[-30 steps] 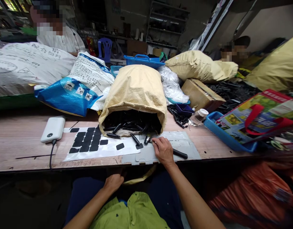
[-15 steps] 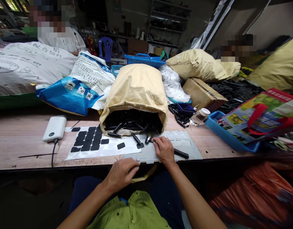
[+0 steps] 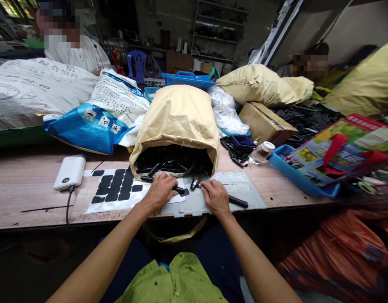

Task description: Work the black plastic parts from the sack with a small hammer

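Observation:
My left hand (image 3: 161, 192) is closed on a slim black stick-like piece (image 3: 180, 190), whose end points right over the grey board (image 3: 252, 191). With my right hand (image 3: 216, 197) I grip a hammer (image 3: 238, 201) by its shaft, low over the same board. Its metal head lies to the left of my fingers and its black grip sticks out to the right. Just behind both hands, a tan sack (image 3: 184, 111) lies with its mouth facing me, full of similar black pieces (image 3: 173, 162).
On the left are a white sheet with rows of black patches (image 3: 112, 190) and a white power bank (image 3: 69, 172) with a cable. To the right stand a clear jar (image 3: 262, 154) and a blue basket (image 3: 285, 168). Full sacks (image 3: 265, 84) and two people are farther back.
My left hand has moved forward from the table edge onto the board and taken hold of a black piece near the sack's mouth. My right hand stays on the hammer.

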Motion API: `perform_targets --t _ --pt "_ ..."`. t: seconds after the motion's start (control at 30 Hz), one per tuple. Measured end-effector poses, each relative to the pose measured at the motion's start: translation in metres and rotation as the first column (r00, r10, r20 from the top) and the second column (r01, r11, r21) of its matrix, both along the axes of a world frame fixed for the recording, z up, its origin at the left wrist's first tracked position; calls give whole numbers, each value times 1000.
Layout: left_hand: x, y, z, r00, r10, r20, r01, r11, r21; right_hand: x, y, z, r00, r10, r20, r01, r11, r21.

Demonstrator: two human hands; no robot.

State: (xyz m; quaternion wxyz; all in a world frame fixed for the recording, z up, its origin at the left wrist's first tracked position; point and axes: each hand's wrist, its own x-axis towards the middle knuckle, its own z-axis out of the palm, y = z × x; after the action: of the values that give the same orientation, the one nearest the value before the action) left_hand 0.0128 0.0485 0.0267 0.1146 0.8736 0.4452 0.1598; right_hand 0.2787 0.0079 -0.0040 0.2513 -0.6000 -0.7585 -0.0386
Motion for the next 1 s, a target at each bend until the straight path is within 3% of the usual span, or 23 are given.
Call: perform_targets --t 0.17,0.33,0.6,0.87,1.0 --pt "-11 -17 -20 981 95 172 -79 992 -99 0 0 0 1000 9 -2 -9 1000 2" --pt "-15 -18 -34 941 200 274 -148 968 -201 1 1 -1 1000 20 -9 -20 1000 14" --pt "-13 -17 -29 926 233 298 -165 958 -235 -2 -5 10 994 100 -48 -98 994 39" --pt "-13 -16 -29 926 245 289 -177 954 -241 -46 -23 38 926 212 -311 -226 974 -8" --pt "-13 -17 -26 925 241 293 -168 953 -253 -63 -28 41 914 253 -316 -261 965 19"
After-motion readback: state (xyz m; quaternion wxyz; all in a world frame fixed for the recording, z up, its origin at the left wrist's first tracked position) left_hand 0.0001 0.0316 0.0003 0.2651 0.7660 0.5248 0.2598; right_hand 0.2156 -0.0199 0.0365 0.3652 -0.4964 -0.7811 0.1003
